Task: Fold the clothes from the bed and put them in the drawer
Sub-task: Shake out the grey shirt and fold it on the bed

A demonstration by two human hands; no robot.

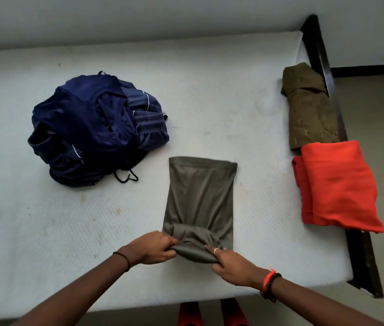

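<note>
A grey-olive garment (200, 196) lies folded into a narrow strip on the white mattress (245, 102), its near end rolled up. My left hand (155, 248) grips the left side of that roll. My right hand (229, 262) grips its right side, fingers curled over the cloth. A heap of unfolded navy blue clothes (96, 130) lies to the far left. At the right edge rest a folded olive-brown garment (308, 107) and, nearer, a folded orange garment (336, 187). No drawer is in view.
A dark bed frame (360, 250) runs along the mattress's right side, with grey floor beyond it. A pale wall stands behind the bed. Red footwear (188, 314) shows below the near edge.
</note>
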